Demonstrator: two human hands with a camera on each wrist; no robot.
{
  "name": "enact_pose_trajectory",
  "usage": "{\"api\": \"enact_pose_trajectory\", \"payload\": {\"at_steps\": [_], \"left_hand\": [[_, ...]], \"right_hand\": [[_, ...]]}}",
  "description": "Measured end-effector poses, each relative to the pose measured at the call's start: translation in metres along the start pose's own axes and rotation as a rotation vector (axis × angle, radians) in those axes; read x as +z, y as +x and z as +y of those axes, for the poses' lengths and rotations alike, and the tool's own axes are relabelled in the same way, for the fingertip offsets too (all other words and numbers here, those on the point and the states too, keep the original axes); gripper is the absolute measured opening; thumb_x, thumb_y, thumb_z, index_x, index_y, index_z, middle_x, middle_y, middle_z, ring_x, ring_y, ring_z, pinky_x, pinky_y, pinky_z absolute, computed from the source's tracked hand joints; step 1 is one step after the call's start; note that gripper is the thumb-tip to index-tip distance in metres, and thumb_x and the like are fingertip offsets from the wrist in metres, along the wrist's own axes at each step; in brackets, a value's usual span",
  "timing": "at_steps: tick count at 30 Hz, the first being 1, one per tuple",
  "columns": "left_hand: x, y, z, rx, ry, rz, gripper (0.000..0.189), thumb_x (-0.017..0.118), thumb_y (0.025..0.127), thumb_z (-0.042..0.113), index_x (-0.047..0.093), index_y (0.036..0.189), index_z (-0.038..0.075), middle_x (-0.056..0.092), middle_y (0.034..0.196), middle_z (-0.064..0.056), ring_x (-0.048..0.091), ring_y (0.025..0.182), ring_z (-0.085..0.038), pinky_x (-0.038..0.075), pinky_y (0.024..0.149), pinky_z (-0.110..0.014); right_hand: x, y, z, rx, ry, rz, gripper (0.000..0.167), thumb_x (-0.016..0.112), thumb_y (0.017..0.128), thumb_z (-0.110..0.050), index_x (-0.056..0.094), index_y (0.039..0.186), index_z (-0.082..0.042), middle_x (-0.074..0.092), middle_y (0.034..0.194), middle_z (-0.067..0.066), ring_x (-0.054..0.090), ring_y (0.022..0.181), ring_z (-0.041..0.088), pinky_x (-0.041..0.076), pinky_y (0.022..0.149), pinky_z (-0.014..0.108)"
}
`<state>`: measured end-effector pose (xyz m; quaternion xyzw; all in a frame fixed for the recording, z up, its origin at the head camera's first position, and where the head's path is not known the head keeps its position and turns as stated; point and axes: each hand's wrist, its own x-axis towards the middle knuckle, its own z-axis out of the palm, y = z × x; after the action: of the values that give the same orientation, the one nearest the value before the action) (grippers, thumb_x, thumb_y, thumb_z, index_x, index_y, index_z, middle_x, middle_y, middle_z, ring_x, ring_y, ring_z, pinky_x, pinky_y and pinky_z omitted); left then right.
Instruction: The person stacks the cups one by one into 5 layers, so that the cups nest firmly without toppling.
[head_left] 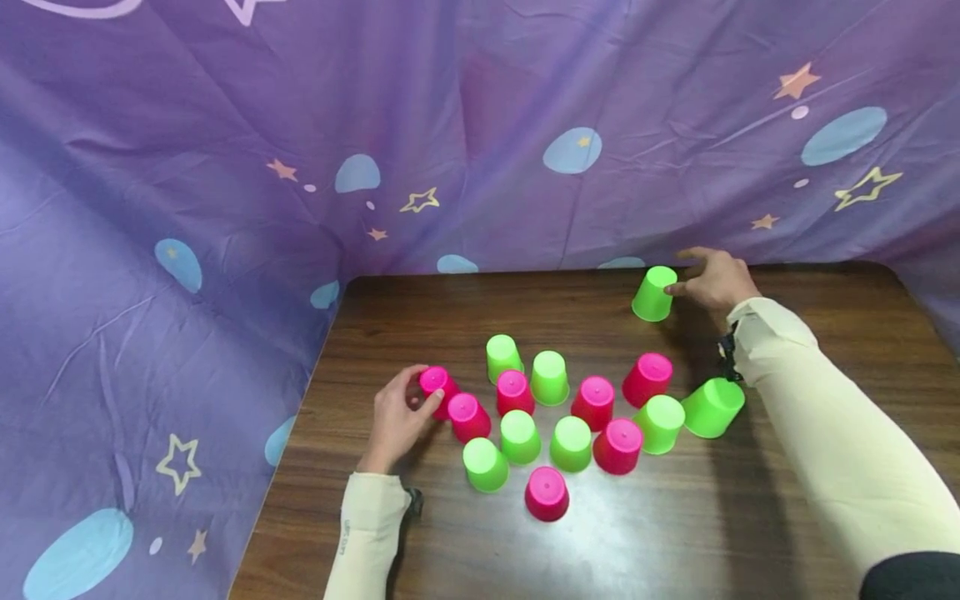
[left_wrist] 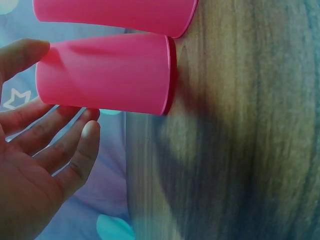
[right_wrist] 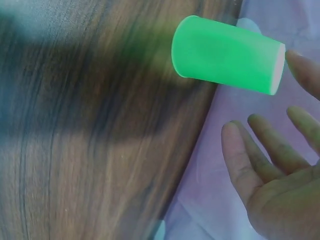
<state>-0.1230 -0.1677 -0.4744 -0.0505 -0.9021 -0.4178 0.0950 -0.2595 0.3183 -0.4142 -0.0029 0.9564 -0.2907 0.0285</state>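
My left hand [head_left: 397, 417] holds a pink cup [head_left: 435, 385] between thumb and fingers at the left end of the group. The cup is upside down, its rim close over the wood, as the left wrist view shows the pink cup [left_wrist: 105, 75] from the side. Right beside it is a second pink cup [head_left: 469, 418]. At the back of the table my right hand [head_left: 716, 279] is spread next to an upside-down green cup [head_left: 652, 296]. In the right wrist view, the thumb is right at the base of this green cup [right_wrist: 227, 55], the other fingers apart from it.
Several more upside-down cups stand mid-table, among them a front pink cup [head_left: 547, 494], a green cup [head_left: 485, 465] and a pink cup [head_left: 647, 380]. One green cup [head_left: 715, 407] stands by the right forearm. A purple patterned cloth [head_left: 510, 208] hangs behind the wooden table [head_left: 637, 550].
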Motion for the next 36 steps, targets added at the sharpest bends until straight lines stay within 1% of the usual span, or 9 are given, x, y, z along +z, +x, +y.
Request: {"api": "enact_pose_trajectory", "payload": {"at_steps": [3, 9, 14, 18, 23, 27, 31, 33, 36], "left_hand": [[-0.001, 0.001, 0.002, 0.001, 0.002, 0.006, 0.041, 0.078, 0.086, 0.013, 0.063, 0.123, 0.003, 0.071, 0.118, -0.018, 0.074, 0.098, -0.030, 0.062, 0.079, -0.043], [-0.006, 0.006, 0.004, 0.028, 0.011, 0.018, 0.040, 0.079, 0.085, 0.013, 0.063, 0.120, 0.000, 0.072, 0.112, -0.021, 0.073, 0.094, -0.032, 0.062, 0.076, -0.044], [-0.011, 0.014, 0.007, 0.042, 0.018, 0.016, 0.041, 0.079, 0.085, 0.014, 0.063, 0.120, -0.001, 0.071, 0.115, -0.021, 0.074, 0.097, -0.033, 0.062, 0.077, -0.044], [-0.015, 0.021, 0.009, 0.062, 0.036, 0.012, 0.041, 0.079, 0.085, 0.015, 0.063, 0.120, -0.001, 0.071, 0.116, -0.021, 0.073, 0.100, -0.033, 0.063, 0.077, -0.044], [-0.018, 0.032, 0.011, 0.109, 0.066, 0.003, 0.041, 0.079, 0.085, 0.015, 0.063, 0.119, -0.002, 0.072, 0.112, -0.022, 0.073, 0.094, -0.034, 0.062, 0.074, -0.044], [-0.018, 0.042, 0.014, 0.132, 0.090, -0.014, 0.042, 0.079, 0.084, 0.016, 0.063, 0.118, -0.001, 0.072, 0.108, -0.021, 0.071, 0.087, -0.035, 0.061, 0.074, -0.047], [-0.017, 0.053, 0.017, 0.138, 0.109, -0.052, 0.042, 0.078, 0.084, 0.018, 0.064, 0.118, 0.000, 0.073, 0.104, -0.020, 0.069, 0.083, -0.033, 0.060, 0.074, -0.046], [-0.016, 0.058, 0.018, 0.130, 0.106, -0.077, 0.041, 0.077, 0.085, 0.019, 0.063, 0.119, 0.000, 0.073, 0.103, -0.020, 0.070, 0.083, -0.033, 0.059, 0.075, -0.045], [-0.015, 0.064, 0.019, 0.114, 0.083, -0.104, 0.040, 0.077, 0.086, 0.018, 0.062, 0.119, 0.000, 0.072, 0.105, -0.021, 0.071, 0.088, -0.035, 0.061, 0.078, -0.047]], "right_hand": [[-0.004, -0.004, -0.001, 0.008, 0.025, -0.010, 0.069, 0.078, 0.085, -0.031, 0.050, 0.142, -0.004, 0.065, 0.124, 0.031, 0.052, 0.121, 0.055, 0.039, 0.105, 0.063], [-0.013, -0.014, -0.001, 0.011, 0.017, -0.025, 0.071, 0.076, 0.086, -0.029, 0.045, 0.144, -0.002, 0.062, 0.126, 0.032, 0.048, 0.125, 0.058, 0.036, 0.108, 0.065], [-0.018, -0.020, -0.004, 0.010, 0.027, -0.054, 0.074, 0.076, 0.086, -0.028, 0.042, 0.147, 0.000, 0.062, 0.128, 0.031, 0.049, 0.127, 0.057, 0.038, 0.110, 0.065], [-0.023, -0.025, -0.008, -0.020, 0.017, -0.058, 0.076, 0.078, 0.085, -0.030, 0.043, 0.145, 0.000, 0.062, 0.129, 0.030, 0.048, 0.127, 0.057, 0.035, 0.110, 0.066], [-0.029, -0.035, -0.014, -0.066, 0.001, -0.049, 0.074, 0.079, 0.083, -0.031, 0.047, 0.142, -0.001, 0.064, 0.127, 0.029, 0.048, 0.127, 0.056, 0.029, 0.110, 0.065], [-0.032, -0.048, -0.018, -0.082, 0.005, -0.060, 0.073, 0.080, 0.083, -0.033, 0.048, 0.141, -0.003, 0.065, 0.128, 0.028, 0.050, 0.128, 0.054, 0.033, 0.109, 0.063], [-0.034, -0.063, -0.020, -0.104, -0.002, -0.063, 0.068, 0.081, 0.083, -0.031, 0.052, 0.139, -0.004, 0.064, 0.130, 0.028, 0.057, 0.121, 0.051, 0.044, 0.101, 0.062], [-0.033, -0.071, -0.021, -0.130, -0.011, -0.067, 0.066, 0.082, 0.082, -0.030, 0.055, 0.136, -0.005, 0.065, 0.128, 0.027, 0.061, 0.118, 0.049, 0.047, 0.098, 0.061], [-0.031, -0.084, -0.020, -0.197, -0.020, -0.083, 0.063, 0.083, 0.081, -0.028, 0.058, 0.134, -0.005, 0.068, 0.126, 0.025, 0.065, 0.115, 0.045, 0.050, 0.096, 0.059]]}}
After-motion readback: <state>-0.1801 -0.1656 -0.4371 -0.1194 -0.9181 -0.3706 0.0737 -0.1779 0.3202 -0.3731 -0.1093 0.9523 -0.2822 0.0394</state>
